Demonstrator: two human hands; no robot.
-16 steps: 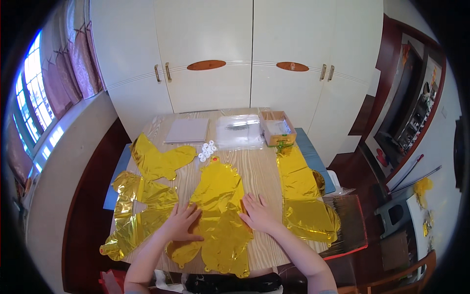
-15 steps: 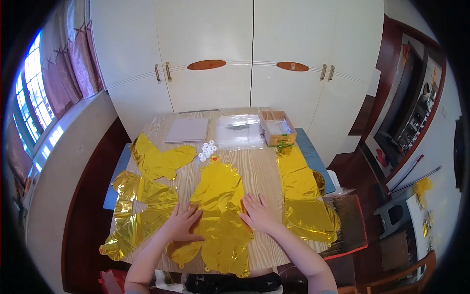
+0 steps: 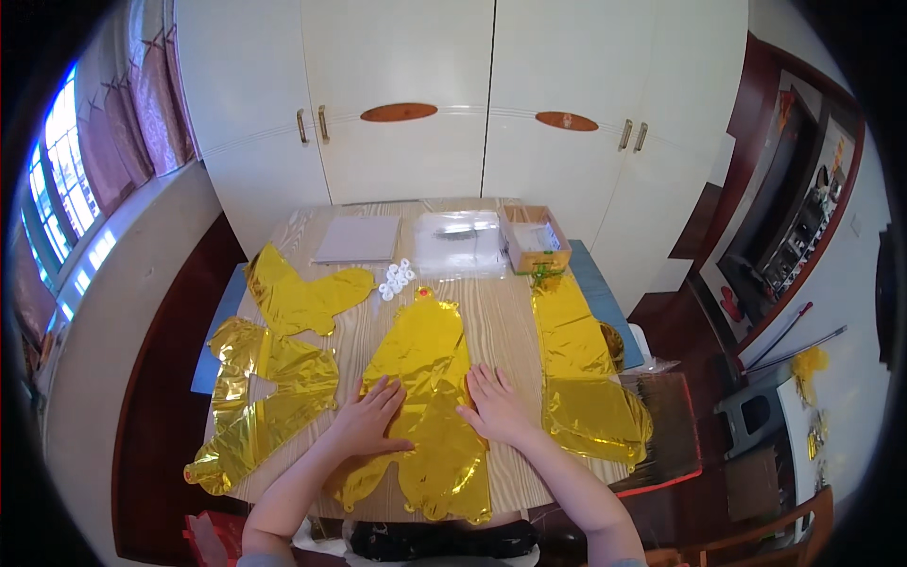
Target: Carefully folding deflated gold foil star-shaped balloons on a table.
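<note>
A gold foil balloon, uninflated and wrinkled, lies flat at the middle of the table, with a small red spot at its far tip. My left hand rests on its left edge, fingers spread and palm down. On its right edge lies my right hand, also flat with fingers stretched out. Neither hand grips anything. More flat gold foil balloons lie around: one at the far left, another at the near left, and gold foil along the right side.
At the back of the wood-grain table are a pale flat board, several small white rings, a clear plastic packet and an open box. Behind stands a white cabinet. A grey stool is at the right.
The middle balloon lies flatter, its edges less crumpled. My left hand has shifted slightly right over the foil. The view has tilted slightly.
</note>
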